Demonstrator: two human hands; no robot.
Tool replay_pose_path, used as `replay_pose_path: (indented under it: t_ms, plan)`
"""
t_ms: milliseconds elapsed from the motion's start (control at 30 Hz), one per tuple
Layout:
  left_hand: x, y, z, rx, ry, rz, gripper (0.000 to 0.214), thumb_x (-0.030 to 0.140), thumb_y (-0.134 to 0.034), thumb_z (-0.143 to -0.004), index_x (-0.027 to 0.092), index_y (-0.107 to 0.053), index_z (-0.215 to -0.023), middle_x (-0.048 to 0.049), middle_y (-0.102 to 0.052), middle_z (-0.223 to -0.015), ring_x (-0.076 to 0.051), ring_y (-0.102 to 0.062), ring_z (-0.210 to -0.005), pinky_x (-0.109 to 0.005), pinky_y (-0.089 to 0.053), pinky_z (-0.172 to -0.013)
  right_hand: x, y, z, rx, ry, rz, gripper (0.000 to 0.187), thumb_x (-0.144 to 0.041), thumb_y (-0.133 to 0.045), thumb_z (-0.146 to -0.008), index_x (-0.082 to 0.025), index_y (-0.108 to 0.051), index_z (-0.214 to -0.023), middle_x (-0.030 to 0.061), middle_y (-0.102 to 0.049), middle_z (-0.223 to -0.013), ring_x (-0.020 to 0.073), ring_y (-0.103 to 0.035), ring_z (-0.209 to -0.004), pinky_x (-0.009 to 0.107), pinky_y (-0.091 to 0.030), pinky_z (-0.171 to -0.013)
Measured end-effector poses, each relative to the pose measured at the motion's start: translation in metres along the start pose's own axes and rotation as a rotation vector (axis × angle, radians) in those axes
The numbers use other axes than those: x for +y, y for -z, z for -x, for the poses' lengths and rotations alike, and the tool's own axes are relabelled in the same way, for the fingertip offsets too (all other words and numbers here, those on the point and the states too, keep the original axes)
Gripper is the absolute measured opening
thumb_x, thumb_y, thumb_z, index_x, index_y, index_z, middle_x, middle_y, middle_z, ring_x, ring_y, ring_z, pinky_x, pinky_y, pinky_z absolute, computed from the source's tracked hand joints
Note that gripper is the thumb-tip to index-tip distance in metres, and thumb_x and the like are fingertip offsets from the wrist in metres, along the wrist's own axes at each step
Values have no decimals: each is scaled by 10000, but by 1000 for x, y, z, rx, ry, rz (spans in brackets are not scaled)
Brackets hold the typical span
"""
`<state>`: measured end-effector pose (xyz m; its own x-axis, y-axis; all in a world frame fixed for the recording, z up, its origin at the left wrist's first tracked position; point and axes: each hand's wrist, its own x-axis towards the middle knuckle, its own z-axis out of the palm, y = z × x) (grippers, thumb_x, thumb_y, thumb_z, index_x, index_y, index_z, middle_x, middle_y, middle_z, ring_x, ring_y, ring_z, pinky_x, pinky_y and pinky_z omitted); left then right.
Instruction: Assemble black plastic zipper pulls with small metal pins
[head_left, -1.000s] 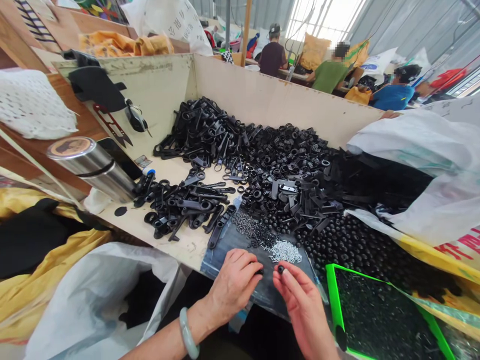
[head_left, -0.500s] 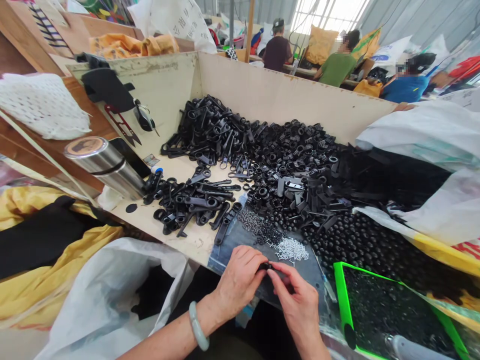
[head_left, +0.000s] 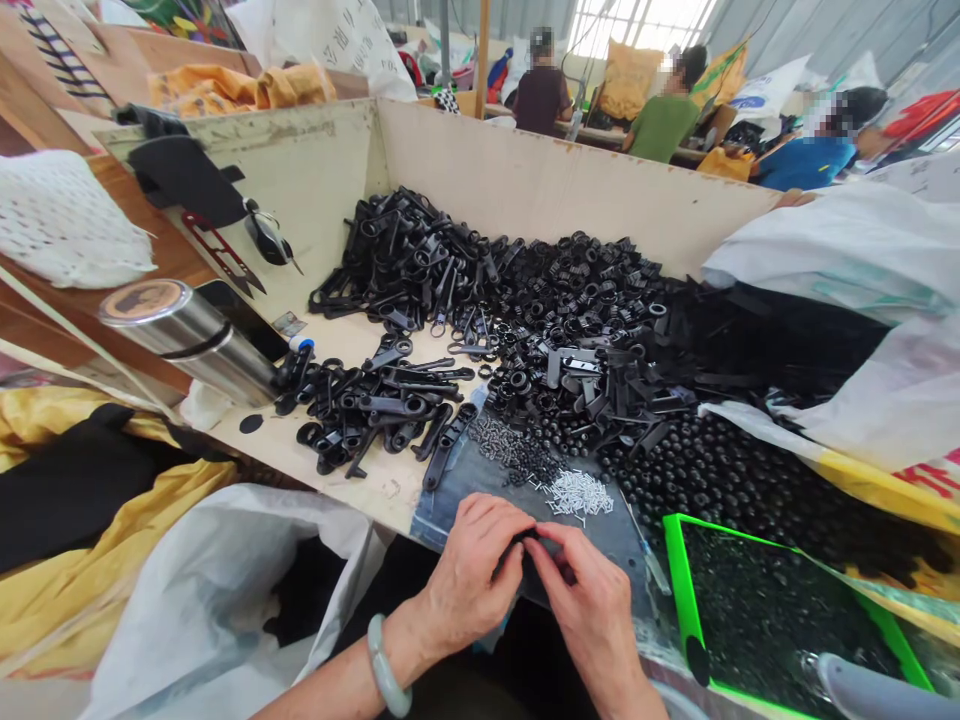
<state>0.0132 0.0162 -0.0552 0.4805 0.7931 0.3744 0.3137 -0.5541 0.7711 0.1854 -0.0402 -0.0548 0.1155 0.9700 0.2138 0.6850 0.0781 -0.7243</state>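
Over the dark work mat (head_left: 626, 545), my left hand (head_left: 476, 560) and my right hand (head_left: 589, 595) meet with fingertips pinched together. Between them is a small black plastic part (head_left: 529, 536), mostly covered by the fingers, so its exact kind is hidden. A pale bangle circles my left wrist. Just beyond the fingers lies a heap of small silvery pins (head_left: 579, 494). Beside it spreads a patch of tiny dark metal pieces (head_left: 517, 452). Several black lever-like plastic parts (head_left: 390, 405) lie farther left.
Large piles of black plastic parts (head_left: 420, 260) fill the back of the walled bench. Black balls (head_left: 705, 480) cover the right, near a green-rimmed tray (head_left: 679, 590) and a grey-handled tool (head_left: 874, 685). A steel flask (head_left: 214, 345) and a white sack (head_left: 195, 590) stand left. People sit beyond the wall.
The view has shifted slightly. Both hands stay together at the mat, and the black part between the fingers is now more covered.
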Motion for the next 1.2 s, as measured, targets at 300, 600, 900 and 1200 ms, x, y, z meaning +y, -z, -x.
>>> replay_pose_path:
  t_ms: [300, 600, 900, 1200]
  plan:
    - [-8, -11, -2, 71, -14, -50, 111, 191, -582, -1001, 228, -674, -1049, -5, -762, -977, -169, -678, -955, -400, -398, -1017, 8, 10, -42, -33, -14, 249, 294, -421, -485, -1027, -258, -728, -1049, 20, -741, -972, 149, -682, -726, 261, -529, -693]
    - [-11, -13, 0, 81, -5, -25, 138, 232, -552, -1015, 227, -687, -1044, -32, -765, -973, -189, -682, -949, -425, -408, -1003, 11, 6, -54, -85, 51, 373, 261, -385, -478, -1030, -274, -709, -983, 18, -688, -955, 148, -658, -743, 251, -457, -636]
    - [-11, -14, -1, 80, 2, -17, 110, 200, -580, -995, 225, -678, -1039, -14, -763, -995, -180, -677, -964, -408, -381, -1016, 13, 6, -64, -162, 268, 558, 338, -191, -435, -1007, -259, -726, -1164, 63, -683, -990, 187, -652, -836, 280, -471, -709]
    - [-10, -12, 0, 82, -6, -10, 103, 190, -576, -1000, 227, -663, -1041, 4, -754, -974, -167, -663, -945, -395, -369, -1000, 28, 31, -37, -121, 330, 479, 306, -203, -443, -1021, -274, -691, -1185, 50, -669, -1094, 170, -674, -873, 276, -508, -759]
